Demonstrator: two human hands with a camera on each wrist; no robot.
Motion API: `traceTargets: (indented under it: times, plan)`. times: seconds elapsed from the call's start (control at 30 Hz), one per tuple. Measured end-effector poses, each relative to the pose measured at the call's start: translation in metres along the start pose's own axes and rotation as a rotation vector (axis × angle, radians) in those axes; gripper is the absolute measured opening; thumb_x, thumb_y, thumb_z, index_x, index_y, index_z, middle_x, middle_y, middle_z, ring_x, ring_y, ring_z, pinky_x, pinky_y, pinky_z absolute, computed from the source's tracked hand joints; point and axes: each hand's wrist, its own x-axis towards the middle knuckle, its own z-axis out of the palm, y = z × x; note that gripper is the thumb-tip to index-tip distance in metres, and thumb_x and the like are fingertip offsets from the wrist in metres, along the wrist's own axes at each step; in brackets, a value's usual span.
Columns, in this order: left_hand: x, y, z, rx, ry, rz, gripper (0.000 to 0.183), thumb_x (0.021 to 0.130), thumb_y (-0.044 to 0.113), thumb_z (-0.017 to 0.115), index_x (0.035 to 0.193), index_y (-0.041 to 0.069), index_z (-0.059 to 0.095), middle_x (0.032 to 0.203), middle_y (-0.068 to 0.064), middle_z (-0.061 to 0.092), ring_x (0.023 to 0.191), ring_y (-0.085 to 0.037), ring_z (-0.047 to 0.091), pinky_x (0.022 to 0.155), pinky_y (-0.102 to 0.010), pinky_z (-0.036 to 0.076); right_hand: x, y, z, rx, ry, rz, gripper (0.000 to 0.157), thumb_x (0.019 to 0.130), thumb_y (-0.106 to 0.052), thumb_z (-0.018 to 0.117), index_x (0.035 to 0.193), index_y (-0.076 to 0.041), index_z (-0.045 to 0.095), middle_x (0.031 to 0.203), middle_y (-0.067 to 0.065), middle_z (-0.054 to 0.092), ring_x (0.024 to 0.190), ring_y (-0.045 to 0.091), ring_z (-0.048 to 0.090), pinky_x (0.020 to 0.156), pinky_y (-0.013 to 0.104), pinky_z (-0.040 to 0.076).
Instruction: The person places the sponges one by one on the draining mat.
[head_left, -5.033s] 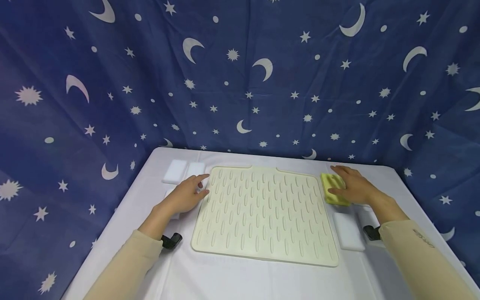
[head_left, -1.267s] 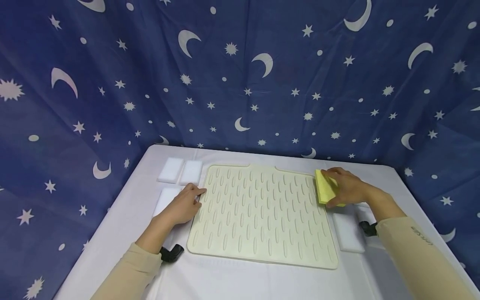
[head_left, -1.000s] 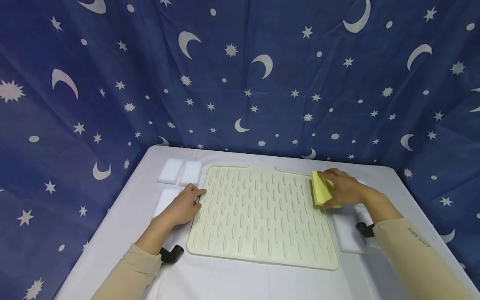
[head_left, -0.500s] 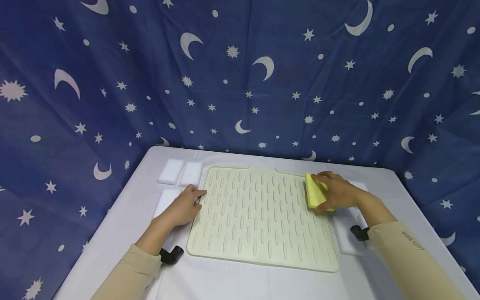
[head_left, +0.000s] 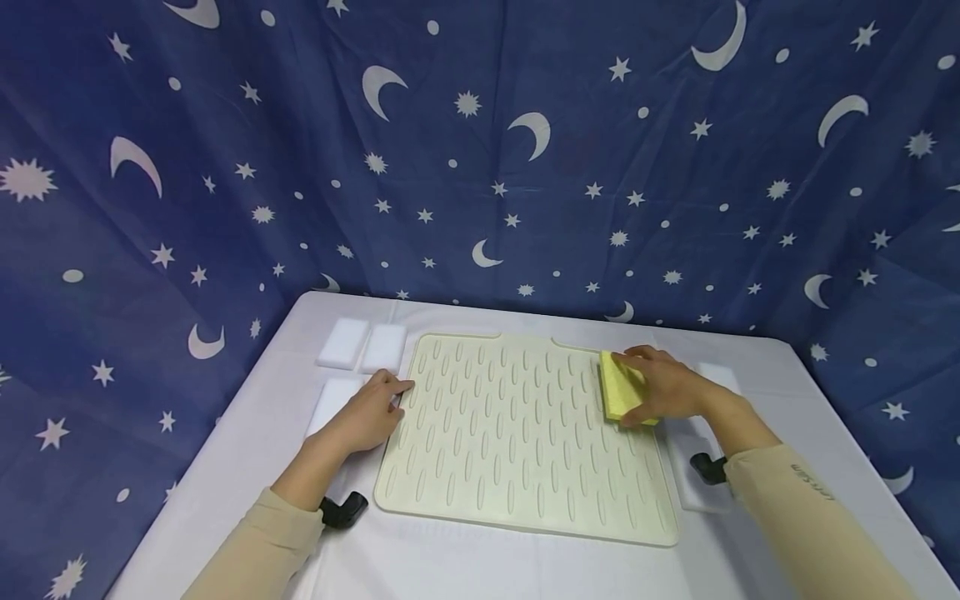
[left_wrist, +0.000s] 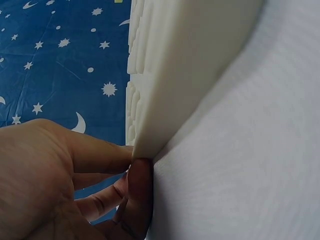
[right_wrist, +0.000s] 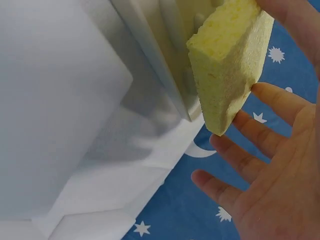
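Dark blue star-and-moon curtain (head_left: pixel 480 158) hangs behind; smooth white tablecloth (head_left: pixel 480 562); cream rectangular mat (head_left: pixel 510 442), ridged with slender ovals, rounded corners; tablecloth stretches along mat's near edge, white pads (head_left: pixel 343 342) flank both sides; porous yellow sponge (head_left: pixel 619 388) over mat's far right part; left hand (head_left: pixel 367 414) nearly closed, pinching mat's left edge; right hand (head_left: pixel 669 386) spread fairly wide, gripping sponge.

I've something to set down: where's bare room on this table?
Most room: the tablecloth in front of the ridged mat, between the sleeves. A narrower strip runs between the mat and starry curtain. Crowded: the mat's left side, with white pads and the left hand; and its right, with the sponge, right hand and more white pads.
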Motion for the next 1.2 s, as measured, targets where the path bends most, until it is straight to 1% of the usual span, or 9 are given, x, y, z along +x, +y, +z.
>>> traceTargets:
  times: [0.33,0.63,0.87,1.2]
  plan:
    - [0.0,-0.001,0.0,0.0,0.002,0.007,0.049,0.099,0.004,0.06,0.147,-0.001,0.055,0.126,-0.012,0.054,0.092,-0.018,0.052,0.082,-0.033,0.044,0.004,-0.005,0.004,-0.01,-0.008,-0.001,0.116,0.068,-0.056,0.093,0.161,-0.014,0.038,0.159,0.02,0.038,0.142,0.046,0.039,0.108,0.069,0.04]
    - [0.001,-0.001,0.0,-0.004,0.004,0.008,0.049,0.098,0.002,0.06,0.147,-0.002,0.055,0.125,-0.013,0.054,0.092,-0.018,0.052,0.081,-0.033,0.044,0.006,-0.007,0.007,-0.002,-0.006,-0.012,0.117,0.066,-0.055,0.094,0.16,-0.01,0.04,0.158,0.022,0.039,0.14,0.047,0.04,0.108,0.069,0.04]
    - [-0.001,-0.001,-0.001,-0.001,0.0,0.008,0.049,0.099,0.003,0.06,0.147,-0.002,0.055,0.127,-0.014,0.054,0.092,-0.017,0.052,0.082,-0.034,0.045,0.009,-0.005,0.01,-0.004,-0.017,-0.003,0.118,0.066,-0.057,0.093,0.161,-0.012,0.039,0.16,0.021,0.038,0.143,0.048,0.038,0.11,0.07,0.037]
    - [-0.001,0.0,-0.001,0.0,0.0,0.007,0.049,0.099,0.003,0.06,0.148,-0.002,0.054,0.125,-0.013,0.054,0.092,-0.018,0.052,0.081,-0.032,0.044,0.013,-0.002,0.014,-0.01,-0.028,0.006,0.12,0.065,-0.059,0.093,0.161,-0.012,0.039,0.16,0.022,0.037,0.143,0.05,0.037,0.108,0.072,0.037]
